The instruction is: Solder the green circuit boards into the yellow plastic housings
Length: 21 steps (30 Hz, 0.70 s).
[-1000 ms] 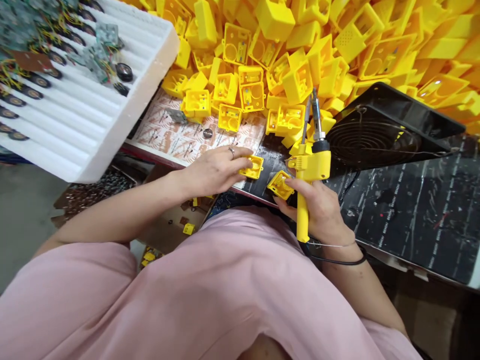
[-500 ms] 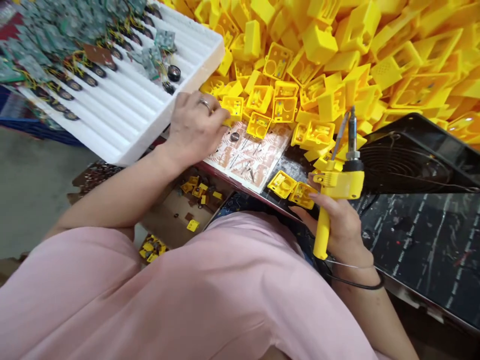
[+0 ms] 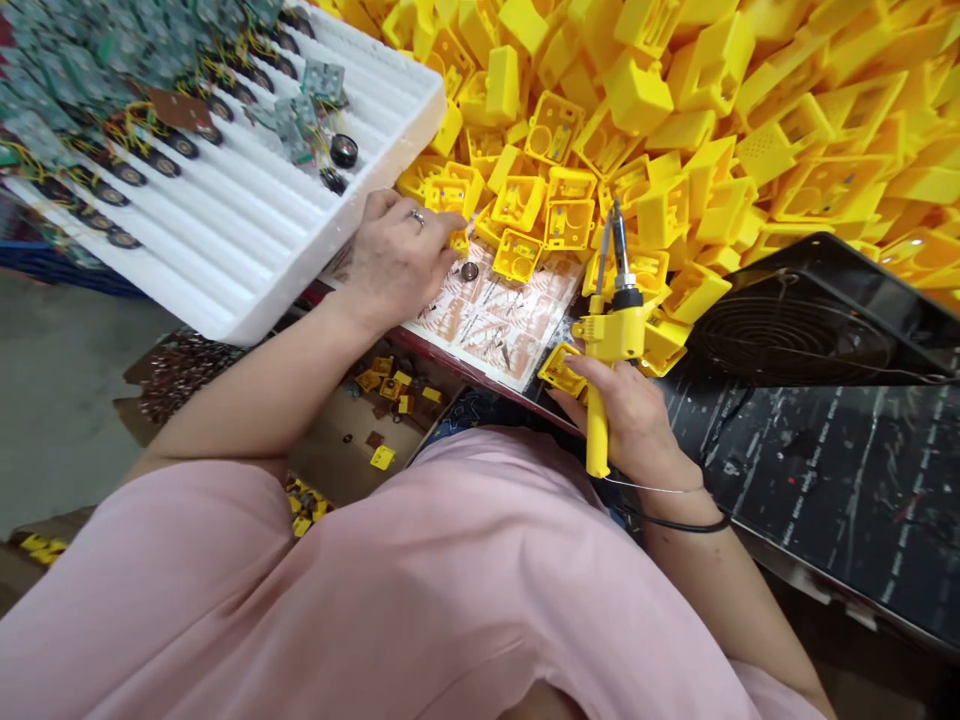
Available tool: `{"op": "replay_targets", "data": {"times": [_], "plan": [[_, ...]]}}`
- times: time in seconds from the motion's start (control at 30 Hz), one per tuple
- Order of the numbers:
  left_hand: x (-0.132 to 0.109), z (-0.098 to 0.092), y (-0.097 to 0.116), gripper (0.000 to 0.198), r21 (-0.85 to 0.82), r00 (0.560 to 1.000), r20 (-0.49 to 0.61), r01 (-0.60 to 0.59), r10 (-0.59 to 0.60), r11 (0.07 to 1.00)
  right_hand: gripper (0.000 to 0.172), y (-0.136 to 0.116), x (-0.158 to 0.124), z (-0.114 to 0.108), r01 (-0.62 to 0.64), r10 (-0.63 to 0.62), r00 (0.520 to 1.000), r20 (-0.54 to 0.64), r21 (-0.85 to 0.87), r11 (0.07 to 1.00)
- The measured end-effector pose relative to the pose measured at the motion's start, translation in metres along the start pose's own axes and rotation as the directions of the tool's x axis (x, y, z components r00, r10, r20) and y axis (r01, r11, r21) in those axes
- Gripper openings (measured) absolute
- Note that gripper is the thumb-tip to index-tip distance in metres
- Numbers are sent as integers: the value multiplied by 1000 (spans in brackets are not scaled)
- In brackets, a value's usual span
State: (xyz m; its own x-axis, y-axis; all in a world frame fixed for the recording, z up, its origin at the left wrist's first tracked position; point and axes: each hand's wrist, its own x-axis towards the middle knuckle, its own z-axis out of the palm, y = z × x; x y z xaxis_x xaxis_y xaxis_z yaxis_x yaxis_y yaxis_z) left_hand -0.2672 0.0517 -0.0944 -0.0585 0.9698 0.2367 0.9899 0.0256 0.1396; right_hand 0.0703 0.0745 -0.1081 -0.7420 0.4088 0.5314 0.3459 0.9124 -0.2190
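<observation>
My right hand [image 3: 637,415] is wrapped round a yellow soldering gun [image 3: 613,335], its metal tip pointing away from me. Thumb and fingertips of this hand reach a small open yellow plastic case [image 3: 559,368] at the table's front edge; a second case there is mostly covered by the hand. My left hand [image 3: 397,255] is closed, fingers curled at the edge of a yellow case [image 3: 459,242], mostly hidden behind them. Just right of it, a small round speaker [image 3: 469,271] lies on a patterned sheet [image 3: 487,325]. Several open yellow cases [image 3: 517,255] stand beyond the sheet.
A white foam tray [image 3: 247,260] on the left carries grey-green modules with wires and round black speakers [image 3: 344,151]. Yellow cases are heaped across the back. A black fan [image 3: 795,310] stands at right on the dark table [image 3: 840,480]. Below is a cardboard box [image 3: 337,440] with yellow parts.
My right hand has moved left with the soldering gun, over the front cases. My left hand has shifted only slightly, and a yellow case edge now shows at its fingertips.
</observation>
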Motion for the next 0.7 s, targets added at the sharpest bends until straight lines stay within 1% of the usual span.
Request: {"op": "replay_targets", "data": {"times": [0.07, 0.13, 0.23, 0.3, 0.37, 0.43, 0.5, 0.53, 0.57, 0.63, 0.67, 0.7], "plan": [[-6, -7, 9, 33, -98, 998, -10, -65, 64, 993, 35, 0, 1, 0, -3, 3, 1000, -1, 8, 1000], [-15, -12, 23, 34, -208, 990, 8, -136, 141, 969, 35, 0, 1, -1, -4, 4, 1000, 2, 22, 1000], [-25, -10, 44, 36, -323, 965, 40, -234, 260, 917, 37, 0, 1, -3, 14, -13, 1000, -14, 33, 999], [-26, -5, 54, 43, -363, 952, 52, -264, 302, 894, 42, -1, 1, -5, 12, -10, 998, -58, 23, 1000], [-23, -1, 60, 46, -395, 949, 70, -256, 306, 882, 44, -2, 0, -11, -7, 8, 993, -117, 11, 1000], [-20, 0, 64, 36, -416, 948, 104, -232, 299, 879, 42, -3, -2, -19, -24, 26, 987, -158, 13, 1000], [-17, -1, 65, 23, -430, 946, 135, -212, 295, 877, 34, -5, -5, -29, -30, 33, 978, -206, 16, 999], [-17, -1, 66, 22, -436, 946, 144, -204, 292, 876, 31, -6, -7, -34, -30, 32, 972, -233, 11, 999], [-17, -2, 67, 24, -444, 947, 146, -196, 286, 874, 27, -7, -10, -38, -34, 34, 967, -251, 3, 999], [-18, -3, 70, 36, -476, 948, 142, -187, 285, 859, 21, -8, -18, -46, -34, 27, 968, -251, -23, 999], [-18, -3, 71, 42, -501, 947, 143, -180, 286, 846, 22, -8, -24, -49, -34, 26, 971, -236, -31, 999], [-19, -3, 72, 46, -531, 947, 148, -168, 286, 831, 28, -9, -30, -52, -39, 33, 974, -223, -24, 999]]}}
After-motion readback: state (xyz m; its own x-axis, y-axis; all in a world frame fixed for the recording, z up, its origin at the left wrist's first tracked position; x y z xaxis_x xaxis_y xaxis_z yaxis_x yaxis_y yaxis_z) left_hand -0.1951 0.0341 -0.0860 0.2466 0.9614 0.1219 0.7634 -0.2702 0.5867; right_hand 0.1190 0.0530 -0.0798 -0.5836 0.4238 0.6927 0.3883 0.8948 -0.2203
